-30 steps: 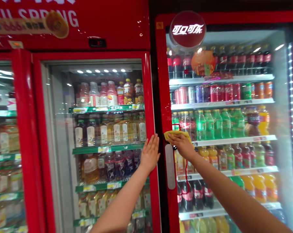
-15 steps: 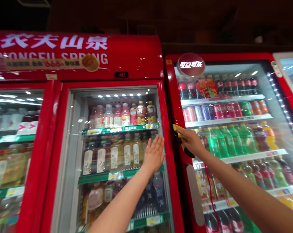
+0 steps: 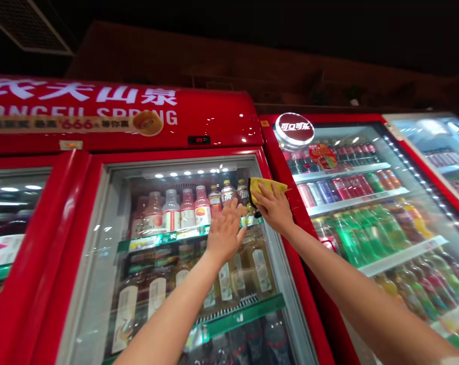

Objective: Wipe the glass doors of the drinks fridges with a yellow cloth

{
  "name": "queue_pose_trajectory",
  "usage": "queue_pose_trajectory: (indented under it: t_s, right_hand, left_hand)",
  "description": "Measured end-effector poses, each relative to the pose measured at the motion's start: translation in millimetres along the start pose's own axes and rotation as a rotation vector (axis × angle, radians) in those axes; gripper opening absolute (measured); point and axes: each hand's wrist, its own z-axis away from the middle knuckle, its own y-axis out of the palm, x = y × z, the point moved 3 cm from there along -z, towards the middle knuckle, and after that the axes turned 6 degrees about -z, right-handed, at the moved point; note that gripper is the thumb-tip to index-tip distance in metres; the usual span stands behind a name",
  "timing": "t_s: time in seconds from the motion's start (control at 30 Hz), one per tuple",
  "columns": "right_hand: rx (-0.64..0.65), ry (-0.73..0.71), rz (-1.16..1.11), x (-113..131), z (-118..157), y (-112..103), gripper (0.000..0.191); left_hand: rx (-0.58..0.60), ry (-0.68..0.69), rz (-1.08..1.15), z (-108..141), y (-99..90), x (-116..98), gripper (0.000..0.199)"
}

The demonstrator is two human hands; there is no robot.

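Note:
My left hand lies with its fingers stretched out against the glass door of a red drinks fridge, in front of the upper shelf. Under the fingers and palm of my right hand is a yellow cloth with a dark edge, pressed on the upper right side of the door, over the red frame and the rim of the glass. Behind the glass stand pink-capped juice bottles and, lower down, tea bottles.
A second red fridge with a round lit sign stands close on the right, holding cans and green bottles. A small temperature display sits above the door. Another glass door is on the left.
My right hand has moved left with the cloth, from the gap beside the second fridge onto the door's edge. My left hand has shifted left and up the glass. The view has tilted.

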Motion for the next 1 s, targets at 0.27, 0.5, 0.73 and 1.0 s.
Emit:
queue_pose_trajectory:
  t_s: [0.27,0.5,0.73,1.0]
  right_hand:
    - [0.052,-0.049,0.04,-23,-98,3,0.049]
    - [0.003,-0.04,0.009,-16,-118,5,0.049]
    - [-0.021,-0.004,-0.076,-30,-133,4,0.047]
    - [0.151,-0.336,-0.123,-12,-124,0,0.048]
  left_hand:
    - [-0.113,-0.081,-0.018,-16,-5.5,31,0.055]
    - [-0.131,-0.071,-0.068,-14,-3.6,27,0.055]
    - [-0.125,-0.085,-0.093,-13,-2.4,25,0.057]
    - [-0.029,-0.098,-0.085,-12,-3.0,24,0.06]
